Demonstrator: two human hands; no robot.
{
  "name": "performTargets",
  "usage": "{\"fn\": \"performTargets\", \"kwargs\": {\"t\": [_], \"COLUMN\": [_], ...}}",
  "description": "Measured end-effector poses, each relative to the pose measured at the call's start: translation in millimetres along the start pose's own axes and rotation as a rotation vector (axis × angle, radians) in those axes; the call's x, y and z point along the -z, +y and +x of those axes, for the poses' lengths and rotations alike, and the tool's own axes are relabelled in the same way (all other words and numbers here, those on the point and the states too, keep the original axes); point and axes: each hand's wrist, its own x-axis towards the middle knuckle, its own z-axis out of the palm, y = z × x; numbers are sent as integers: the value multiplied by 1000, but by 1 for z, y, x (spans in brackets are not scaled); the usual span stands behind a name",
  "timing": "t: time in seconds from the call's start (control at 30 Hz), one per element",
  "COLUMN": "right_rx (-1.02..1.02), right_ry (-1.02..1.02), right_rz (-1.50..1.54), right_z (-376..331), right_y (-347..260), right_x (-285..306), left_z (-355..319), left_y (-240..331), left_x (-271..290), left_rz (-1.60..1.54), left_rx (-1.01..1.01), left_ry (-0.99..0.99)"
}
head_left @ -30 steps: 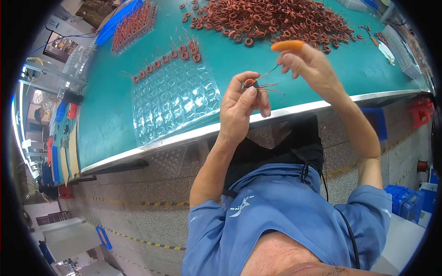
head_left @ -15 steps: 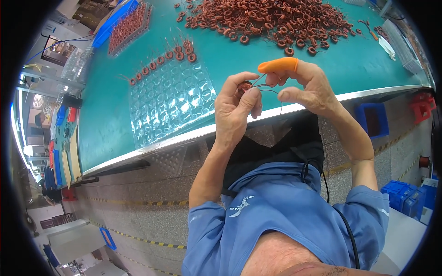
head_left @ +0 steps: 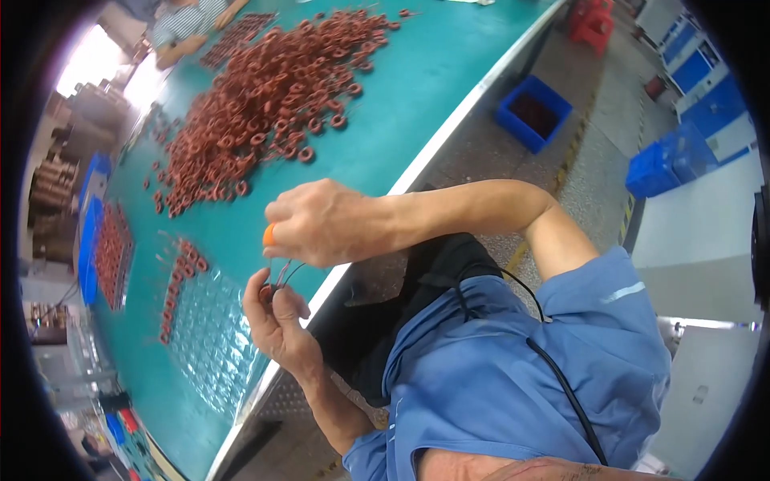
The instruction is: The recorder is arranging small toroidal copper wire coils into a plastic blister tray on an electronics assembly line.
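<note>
My left hand (head_left: 281, 329) pinches a small ring coil wound with copper wire (head_left: 267, 295) between thumb and fingers. Thin wire leads (head_left: 282, 272) stick up from the coil toward my right hand (head_left: 321, 223). That hand is closed at the leads' upper ends, palm down, with an orange finger cot (head_left: 269, 235) on one finger. Its fingertips are partly hidden, but the leads run into them. Both hands are above the near edge of the green table (head_left: 385, 144). Beside them lies a clear plastic tray (head_left: 210, 345) with round pockets; several coils (head_left: 172, 293) stand along its far side.
A large heap of copper coils (head_left: 265, 104) covers the table beyond my hands. A filled coil tray (head_left: 112, 252) lies by a blue bin (head_left: 90, 240) at the left. Another person (head_left: 192, 28) sits across the table. On the floor stands a blue box (head_left: 535, 112).
The view has swung, so the table now runs diagonally. My right hand has turned palm down and its fingers have closed on the leads. The left hand still holds the coil.
</note>
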Motion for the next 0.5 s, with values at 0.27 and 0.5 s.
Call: {"fn": "performTargets", "kwargs": {"t": [0.27, 0.5], "right_rx": [63, -370], "right_ry": [-133, 9], "right_rz": [14, 605], "right_z": [13, 3], "right_y": [-32, -7], "right_x": [-19, -14], "left_z": [17, 2], "left_y": [-29, -16], "left_x": [7, -3], "left_rz": [158, -218], "left_rx": [-123, 75], "left_ry": [167, 91]}}
